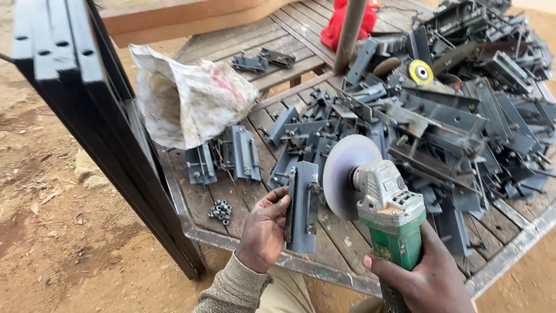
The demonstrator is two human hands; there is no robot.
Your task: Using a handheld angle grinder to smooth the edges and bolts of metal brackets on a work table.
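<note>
Item: grey steel bracket, upright on the wooden table, which I judge rigid, heavy, sharp-edged, best pinched along its left flange where my left hand closes; my right hand wraps the green angle grinder.

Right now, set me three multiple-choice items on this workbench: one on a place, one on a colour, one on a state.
1. Where does the small pile of nuts lie?
A. on the table left of the left hand
B. on the white sack
C. on the ground

2. What colour is the angle grinder body?
A. red
B. green
C. blue

3. How is the steel bracket held?
A. lying flat, untouched
B. clamped in a vise
C. stood upright in the left hand

Answers: 1 A, the nuts sit on planks beside that hand. 2 B, the housing in the right hand is green. 3 C, fingers wrap its edge.
</note>
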